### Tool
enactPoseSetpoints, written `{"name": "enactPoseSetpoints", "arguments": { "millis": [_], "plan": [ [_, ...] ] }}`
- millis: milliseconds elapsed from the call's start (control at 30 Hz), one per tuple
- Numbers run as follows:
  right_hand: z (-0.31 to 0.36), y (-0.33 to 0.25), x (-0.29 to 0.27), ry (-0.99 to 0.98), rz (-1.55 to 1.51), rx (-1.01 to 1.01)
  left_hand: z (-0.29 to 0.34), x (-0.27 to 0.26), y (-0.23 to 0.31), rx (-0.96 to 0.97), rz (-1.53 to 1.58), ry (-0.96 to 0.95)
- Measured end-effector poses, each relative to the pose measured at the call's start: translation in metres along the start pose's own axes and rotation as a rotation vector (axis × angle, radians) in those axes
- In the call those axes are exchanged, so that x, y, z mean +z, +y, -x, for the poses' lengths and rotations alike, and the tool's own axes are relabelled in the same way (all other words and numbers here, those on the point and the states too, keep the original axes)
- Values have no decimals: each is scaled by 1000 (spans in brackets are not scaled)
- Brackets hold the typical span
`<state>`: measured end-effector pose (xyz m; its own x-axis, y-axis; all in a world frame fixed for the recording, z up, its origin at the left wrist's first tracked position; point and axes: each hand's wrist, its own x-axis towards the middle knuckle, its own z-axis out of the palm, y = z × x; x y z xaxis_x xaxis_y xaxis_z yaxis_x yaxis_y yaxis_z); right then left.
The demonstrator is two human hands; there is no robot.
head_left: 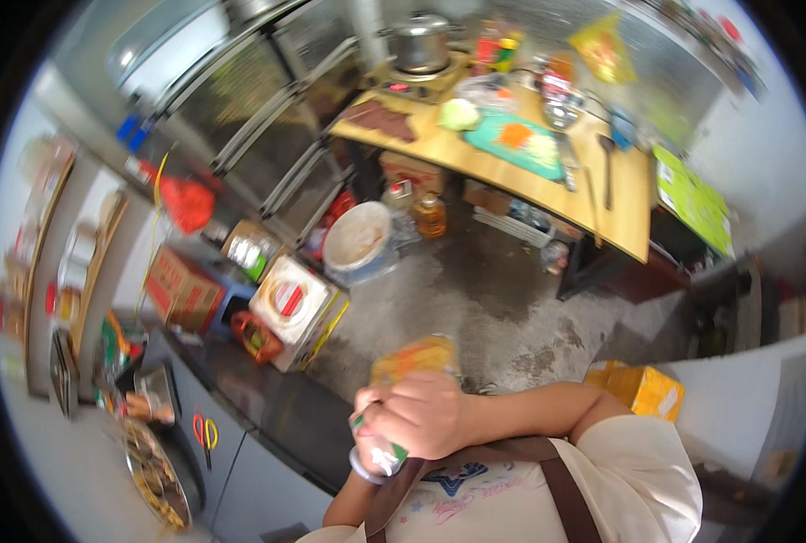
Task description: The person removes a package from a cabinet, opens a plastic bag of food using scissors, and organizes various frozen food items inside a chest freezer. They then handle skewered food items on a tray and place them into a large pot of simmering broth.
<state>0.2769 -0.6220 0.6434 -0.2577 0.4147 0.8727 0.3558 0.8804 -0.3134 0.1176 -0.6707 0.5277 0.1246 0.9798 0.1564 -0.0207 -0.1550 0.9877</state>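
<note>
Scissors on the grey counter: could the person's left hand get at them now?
Probably not at once: the left hand appears clasped with the right hand around a blurred yellow-orange package. Otherwise likely, since nothing covers the scissors.

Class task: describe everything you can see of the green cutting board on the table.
The cutting board is blue-green, thin and flat, and looks like plastic. It lies on the wooden table, slanting down to the right in the picture. On it are heaps of orange shreds and, to their right, pale shreds. A knife-like tool lies at its right end. A pale green vegetable sits by its left end; whether they touch is unclear.
</note>
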Motion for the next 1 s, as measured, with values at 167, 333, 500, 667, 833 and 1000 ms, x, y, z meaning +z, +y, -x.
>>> {"name": "enactPoseSetpoints", "arguments": {
  "millis": [167,333,500,667,833,1000],
  "plan": [
    [77,7,-176,87,416,244,-43,199,53,25,146,-604],
    [139,-14,-342,75,756,451,-45,388,46,137,261,-1086],
    [205,-3,-462,164,1068,552,-39,567,27,94,345,-1438],
    [289,34,-582,321,1211,626,-47,738,-3,59,370,-1647],
    [319,88,-738,307,1226,620,-63,910,-20,17,419,-1791],
    [347,135,-860,354,1352,606,-68,1056,2,13,426,-1915]
  ]
}}
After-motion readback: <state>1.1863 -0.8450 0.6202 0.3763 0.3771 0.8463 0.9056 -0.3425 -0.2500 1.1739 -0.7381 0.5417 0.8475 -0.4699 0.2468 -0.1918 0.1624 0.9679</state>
